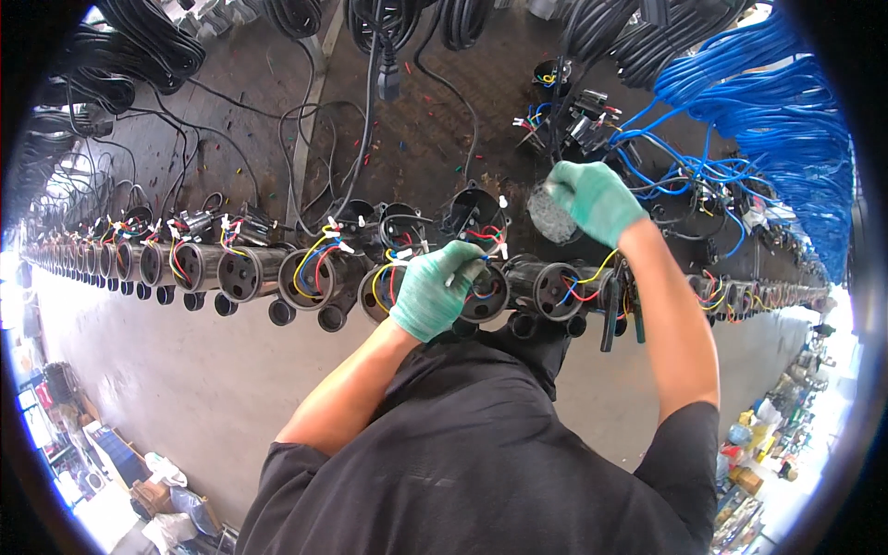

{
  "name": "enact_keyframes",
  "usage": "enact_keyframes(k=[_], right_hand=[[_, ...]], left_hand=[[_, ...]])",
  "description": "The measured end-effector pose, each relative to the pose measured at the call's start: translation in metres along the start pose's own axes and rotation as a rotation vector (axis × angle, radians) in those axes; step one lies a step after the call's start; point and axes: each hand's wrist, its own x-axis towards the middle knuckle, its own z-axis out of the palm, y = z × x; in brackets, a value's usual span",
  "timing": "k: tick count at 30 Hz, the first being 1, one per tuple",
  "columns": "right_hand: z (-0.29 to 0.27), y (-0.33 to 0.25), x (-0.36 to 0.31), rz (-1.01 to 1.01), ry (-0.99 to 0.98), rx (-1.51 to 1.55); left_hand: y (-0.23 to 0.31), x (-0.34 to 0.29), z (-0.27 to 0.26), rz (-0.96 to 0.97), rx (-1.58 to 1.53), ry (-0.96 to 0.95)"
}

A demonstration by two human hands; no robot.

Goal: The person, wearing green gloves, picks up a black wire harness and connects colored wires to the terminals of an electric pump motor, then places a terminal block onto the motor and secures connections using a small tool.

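Note:
My left hand, in a green glove, is closed at the mouth of a black cylindrical housing with coloured wires in it. Its fingertips are pinched together, and what lies between them is too small to make out. Farther forward and to the right, my right hand, gloved alike, is over a round heap of small clear pieces. Its thumb and fingers are drawn together at the heap's far edge. Whatever they hold is hidden. Another housing with blue, red and yellow wires lies between my two arms.
A long row of black housings runs along the bench's near edge. Bundled black cables lie at the far side, blue cables at the right. Loose metal-and-black parts sit on the dark bench top, with scattered small coloured bits.

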Motion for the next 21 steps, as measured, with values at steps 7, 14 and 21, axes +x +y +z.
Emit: enact_keyframes(k=[7, 14, 21], right_hand=[[0.16, 0.175, 0.078, -0.479, -1.026, -1.028], [0.143, 0.126, 0.071, 0.031, -0.595, -0.597], [0.082, 0.089, 0.051, 0.211, -0.566, -0.567]], left_hand=[[-0.002, 0.008, 0.003, 0.026, -0.015, -0.018], [-0.003, 0.006, 0.001, 0.027, -0.003, -0.005], [-0.003, 0.008, 0.004, 0.019, -0.029, -0.016]])
